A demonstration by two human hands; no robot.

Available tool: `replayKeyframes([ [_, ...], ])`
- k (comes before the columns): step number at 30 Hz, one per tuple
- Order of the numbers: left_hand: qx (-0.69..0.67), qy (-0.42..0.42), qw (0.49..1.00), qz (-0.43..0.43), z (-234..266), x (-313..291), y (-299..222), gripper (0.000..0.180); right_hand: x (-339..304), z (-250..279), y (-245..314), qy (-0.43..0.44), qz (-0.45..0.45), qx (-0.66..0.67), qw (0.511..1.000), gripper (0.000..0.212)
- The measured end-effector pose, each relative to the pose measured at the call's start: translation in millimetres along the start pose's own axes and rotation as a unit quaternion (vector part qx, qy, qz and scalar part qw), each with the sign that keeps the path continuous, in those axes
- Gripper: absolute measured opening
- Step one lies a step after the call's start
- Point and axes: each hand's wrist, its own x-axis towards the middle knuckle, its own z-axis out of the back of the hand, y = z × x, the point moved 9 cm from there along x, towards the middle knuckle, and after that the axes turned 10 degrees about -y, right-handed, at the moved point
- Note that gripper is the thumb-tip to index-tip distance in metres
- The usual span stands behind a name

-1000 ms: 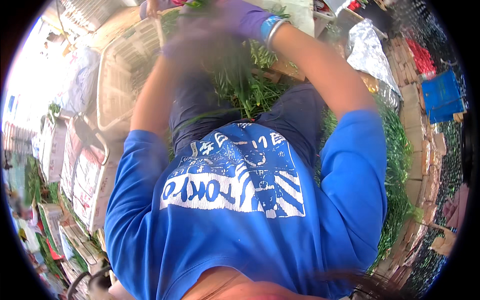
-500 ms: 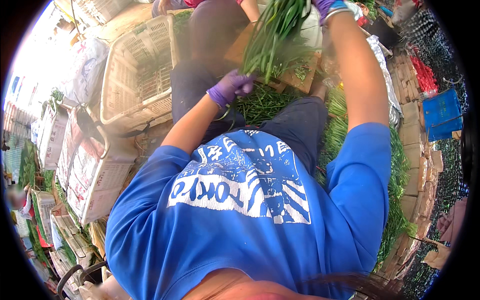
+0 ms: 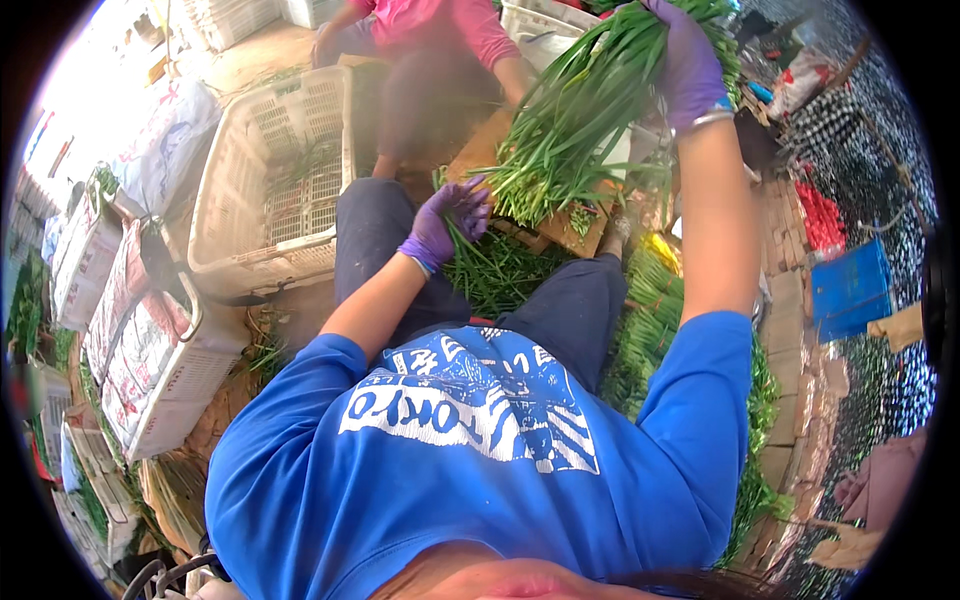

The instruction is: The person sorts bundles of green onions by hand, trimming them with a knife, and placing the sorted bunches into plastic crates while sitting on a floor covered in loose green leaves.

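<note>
My right hand [image 3: 688, 65], in a purple glove, grips a thick bunch of long green chives [image 3: 590, 110] near its upper end, high at the right. The pale stalk ends fan down over a wooden board [image 3: 580, 238]. My left hand [image 3: 447, 222], also in a purple glove, is left of those ends, above my thigh. Its fingers are curled, and a few loose green leaves show at its palm, partly hidden. Below, between my legs, lies a heap of loose green leaves [image 3: 505, 275].
A beige plastic crate [image 3: 215, 220] stands left of my legs. Another person in a pink sleeve [image 3: 485, 35] sits beyond the board. Green bundles [image 3: 645, 330] lie along my right side. Packed white crates [image 3: 190, 390] stand farther left; a blue container [image 3: 852, 290] is far right.
The chives have swung from hanging nearly upright to a slanted fan, stalk ends lower left. My left hand has moved slightly down and left, fingers loosened. More of the other person shows.
</note>
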Motion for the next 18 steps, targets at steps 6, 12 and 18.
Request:
replayKeyframes([
  [6,-0.076,0.046,0.977,-0.194,-7,-31,-69,0.048,-21,-107,-49,0.111,-0.012,0.0,0.994,0.04],
  [12,-0.151,0.027,0.971,-0.185,-64,-141,-94,0.05,-36,-89,-162,-0.021,-0.065,-0.099,0.993,0.044],
  [18,-0.229,-0.045,0.943,-0.236,-64,-232,-98,0.053,-47,-189,-211,0.206,-0.285,0.118,0.929,0.035],
])
